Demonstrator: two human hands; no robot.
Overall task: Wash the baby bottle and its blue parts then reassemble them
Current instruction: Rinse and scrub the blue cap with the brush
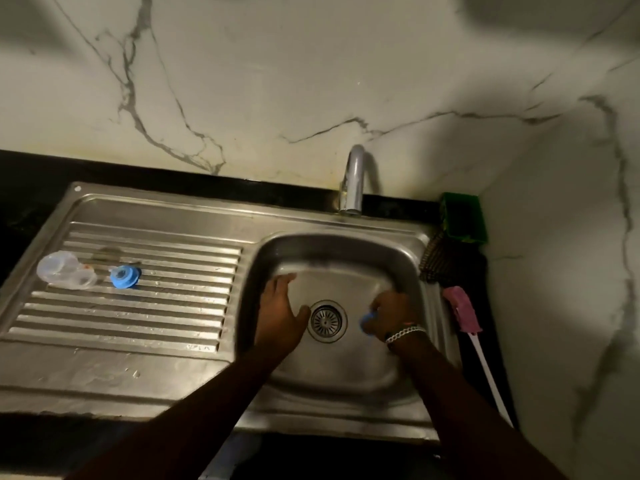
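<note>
Steel sink unit [104, 368] sits in a black counter [20, 202]. On the ribbed drainboard's left end lies the clear baby bottle [64, 270], a blue ring [124, 276] just beside it. Along the counter's right edge: pink-headed brush [462, 311], green box [462, 218] at the back corner.

A white wall [311, 81] veined in grey rises behind a black desk [20, 209] and a silvery ribbed steel sink [138, 341], where a clear bottle [64, 270] and blue ring [124, 276] lie, with a green box [464, 216] and pink-headed, white-handled brush [462, 311] at the side.
</note>
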